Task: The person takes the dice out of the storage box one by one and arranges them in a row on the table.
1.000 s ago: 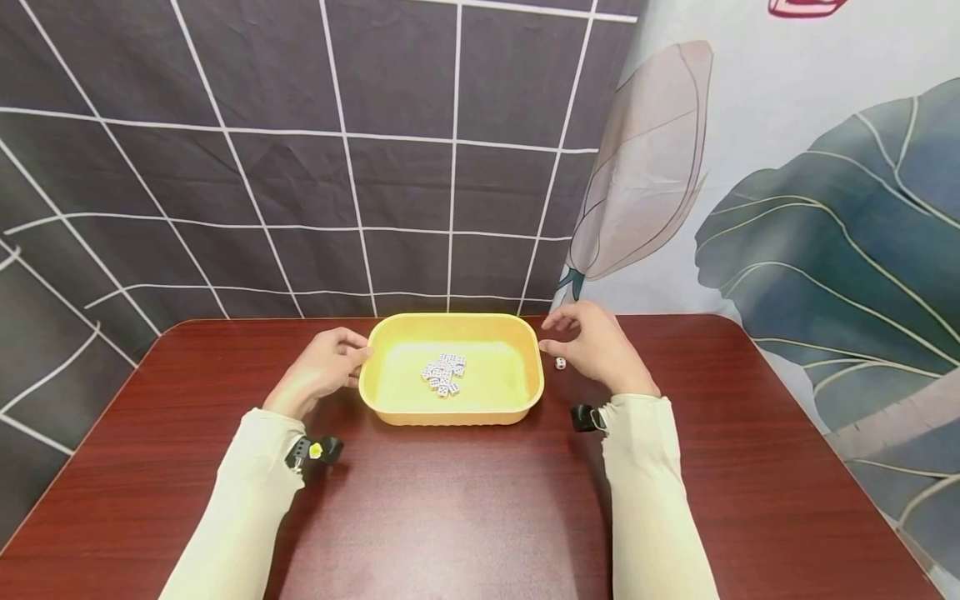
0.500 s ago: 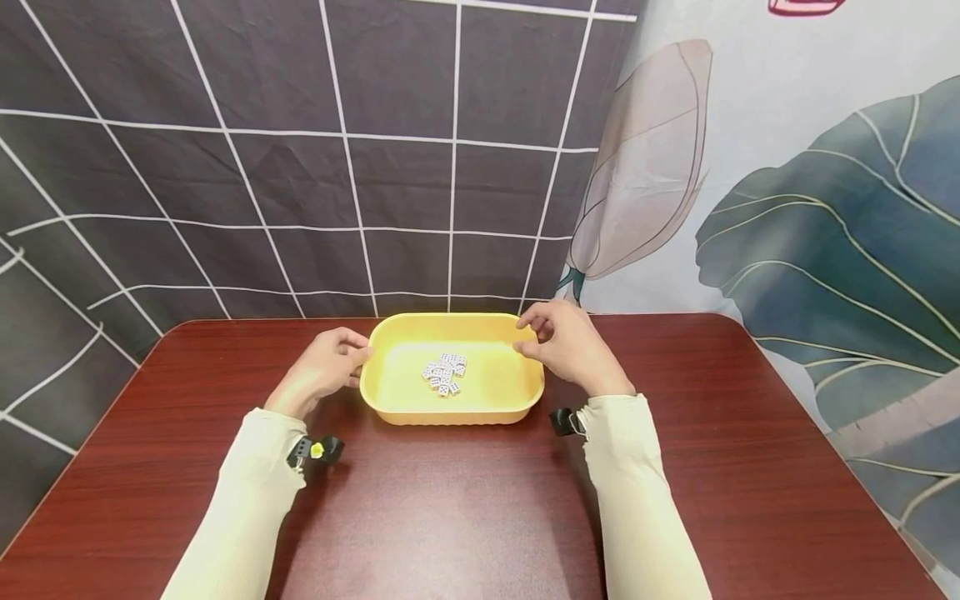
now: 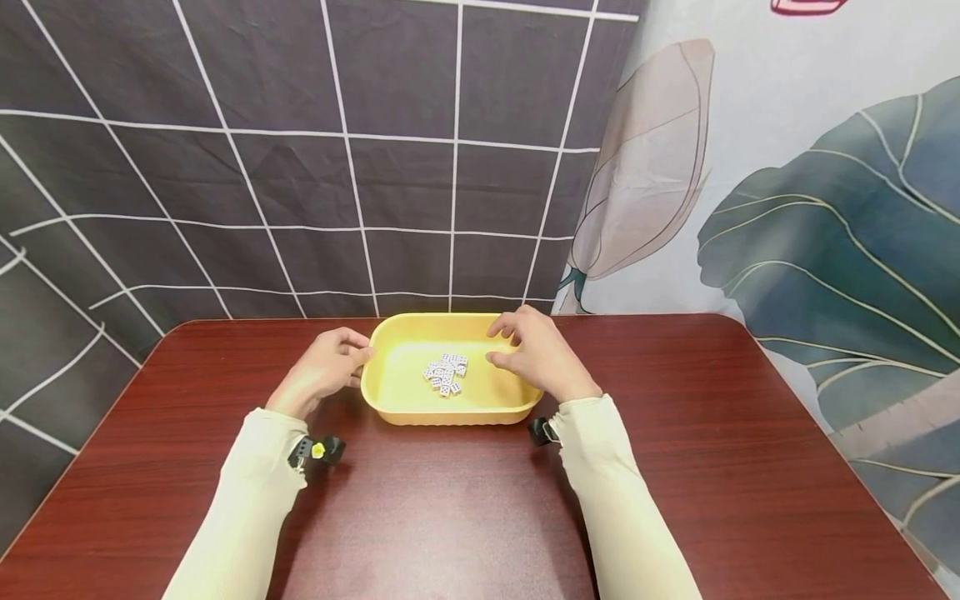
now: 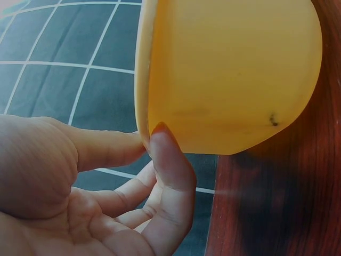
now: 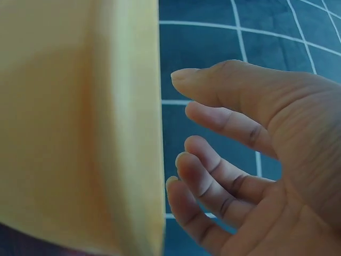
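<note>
A yellow plastic tray (image 3: 450, 416) sits near the back of the table. Inside, left of its middle, lies a cluster of several white dice (image 3: 446, 373) with dark pips. My left hand (image 3: 318, 367) pinches the tray's left rim (image 4: 143, 80) between thumb and index finger. Over the tray's right side hovers my right hand (image 3: 538, 354), its fingers loosely bent and thumb apart. In the right wrist view nothing lies between those fingers, and the tray wall (image 5: 128, 128) stands beside them. The right hand hides part of the tray's right end.
The dark red wooden table (image 3: 450, 517) stretches out around the tray. Behind it hangs a dark grey cloth (image 3: 405, 183) with a white grid. A pale curtain with a leaf print (image 3: 840, 242) covers the right side. Both wrists carry small black cameras.
My right hand has moved left from beside the tray to above its right side. A single die seen on the table beside the tray is now out of sight. The left hand stays put.
</note>
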A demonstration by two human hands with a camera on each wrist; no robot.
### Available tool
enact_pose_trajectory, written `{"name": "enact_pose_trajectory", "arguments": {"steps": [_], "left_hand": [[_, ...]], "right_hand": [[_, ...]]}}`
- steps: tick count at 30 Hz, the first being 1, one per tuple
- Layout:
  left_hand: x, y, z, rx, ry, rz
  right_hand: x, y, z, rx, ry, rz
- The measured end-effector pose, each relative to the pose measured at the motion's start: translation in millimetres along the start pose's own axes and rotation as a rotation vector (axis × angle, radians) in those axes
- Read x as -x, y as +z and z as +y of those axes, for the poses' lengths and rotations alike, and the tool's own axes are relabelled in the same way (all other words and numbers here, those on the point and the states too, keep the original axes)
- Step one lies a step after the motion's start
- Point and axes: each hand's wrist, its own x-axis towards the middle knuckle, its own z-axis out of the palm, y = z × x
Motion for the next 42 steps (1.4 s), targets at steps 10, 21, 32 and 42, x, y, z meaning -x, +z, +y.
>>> {"name": "enact_pose_trajectory", "arguments": {"steps": [10, 21, 32, 42], "left_hand": [[0.1, 0.1, 0.2, -0.005, -0.005, 0.007], [-0.9, 0.7, 0.9, -0.008, 0.003, 0.005], [-0.1, 0.7, 1.5, -0.011, 0.004, 0.01], [-0.1, 1.6, 2.3, -0.02, -0.005, 0.018]], "right_hand": [[-9, 21.8, 0, 0.036, -0.031, -0.065], [-13, 40.4, 2, 0.087, -0.043, -0.124], [-13, 47.8, 1, 0.154, -0.01, -0.21], [-13, 48.0, 1, 0.15, 0.047, -0.191]]}}
